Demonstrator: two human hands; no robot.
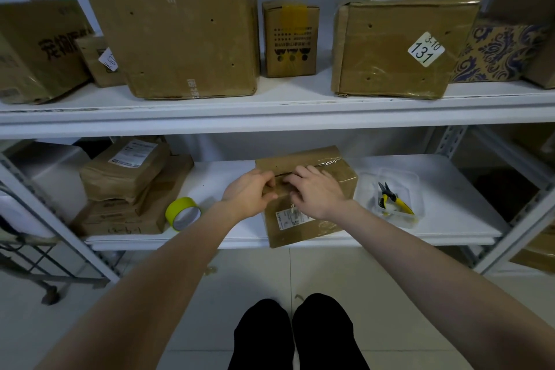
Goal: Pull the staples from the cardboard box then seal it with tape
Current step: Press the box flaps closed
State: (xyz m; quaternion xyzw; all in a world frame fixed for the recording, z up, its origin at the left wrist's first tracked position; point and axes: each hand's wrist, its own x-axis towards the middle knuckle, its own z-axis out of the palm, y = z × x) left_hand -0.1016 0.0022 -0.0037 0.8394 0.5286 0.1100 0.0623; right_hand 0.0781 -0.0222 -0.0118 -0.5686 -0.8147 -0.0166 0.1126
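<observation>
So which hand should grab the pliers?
Right, probably. The pliers lie in the tray just right of the box, beside the right hand. The left hand is on the box's other side, nearer the tape.

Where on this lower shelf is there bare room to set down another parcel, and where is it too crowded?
Widest bare patch: lower shelf right of the clear container, out to the right end. A smaller one lies between the tape roll and the cardboard box, running back to the wall. The left end is crowded with stacked parcels.
</observation>
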